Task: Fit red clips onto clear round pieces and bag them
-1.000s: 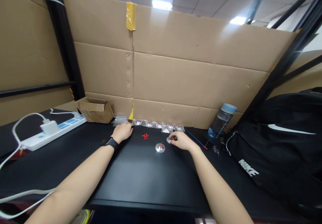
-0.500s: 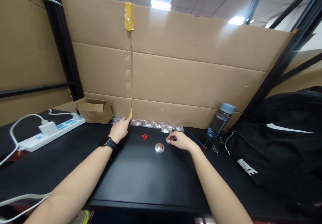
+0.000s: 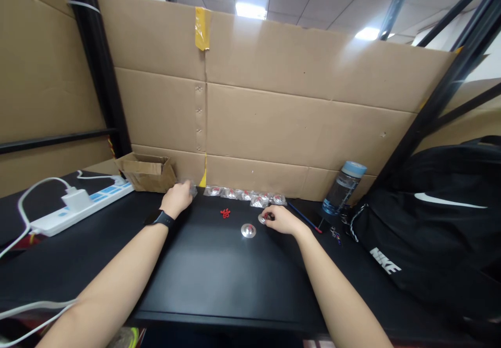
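My left hand (image 3: 177,199), with a dark watch on its wrist, rests at the back of the black table (image 3: 219,275) with its fingers closed over a pile of small clear bags (image 3: 190,187). My right hand (image 3: 282,219) pinches a small silver disc with a red piece (image 3: 265,216). A second silver disc (image 3: 248,230) lies on the table just left of it. A red knot ornament (image 3: 225,213) sits between my hands. A row of bagged silver and red parts (image 3: 250,196) lines the foot of the cardboard wall.
A small open cardboard box (image 3: 147,171) stands at the back left beside a white power strip (image 3: 74,206) with a charger and cables. A water bottle (image 3: 344,188), a blue pen (image 3: 305,216) and a black sports bag (image 3: 434,217) fill the right. Cardboard panels (image 3: 297,123) wall the back.
My left hand has slid left along the back of the table, from the row of bagged parts to the clear bags near the box. My right hand has stayed put.
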Action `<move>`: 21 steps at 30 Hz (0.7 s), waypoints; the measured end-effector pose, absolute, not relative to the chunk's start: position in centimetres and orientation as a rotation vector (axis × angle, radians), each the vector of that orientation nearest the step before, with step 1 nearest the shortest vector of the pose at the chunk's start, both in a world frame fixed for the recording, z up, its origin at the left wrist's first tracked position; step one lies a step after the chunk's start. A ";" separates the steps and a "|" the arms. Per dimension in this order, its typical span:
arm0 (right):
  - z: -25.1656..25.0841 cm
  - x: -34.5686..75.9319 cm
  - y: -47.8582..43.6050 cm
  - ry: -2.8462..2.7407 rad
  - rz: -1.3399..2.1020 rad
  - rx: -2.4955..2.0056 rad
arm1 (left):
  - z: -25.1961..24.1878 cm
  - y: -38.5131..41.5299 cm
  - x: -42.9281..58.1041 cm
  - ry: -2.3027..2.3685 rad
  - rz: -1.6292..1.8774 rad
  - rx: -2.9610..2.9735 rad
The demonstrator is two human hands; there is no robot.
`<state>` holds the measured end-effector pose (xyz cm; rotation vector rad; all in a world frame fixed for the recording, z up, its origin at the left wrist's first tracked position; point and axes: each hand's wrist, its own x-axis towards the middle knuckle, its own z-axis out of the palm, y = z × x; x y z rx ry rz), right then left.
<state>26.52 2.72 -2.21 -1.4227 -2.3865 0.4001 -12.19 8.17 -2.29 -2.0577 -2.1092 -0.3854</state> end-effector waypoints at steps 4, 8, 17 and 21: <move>-2.0 26.4 2.6 -2.396 0.381 -1.416 | 0.0 6.8 -12.1 -2.010 -0.652 -1.910; -1.8 26.3 2.4 -2.385 0.379 -1.441 | 2.4 4.7 -11.0 -1.695 -1.091 -1.888; -2.1 26.4 2.6 -2.382 0.369 -1.438 | -1.9 2.3 -2.3 -0.937 -1.224 -2.595; -1.4 26.1 2.0 -2.377 0.208 -1.316 | -3.7 2.7 -0.7 -1.093 -0.989 -2.637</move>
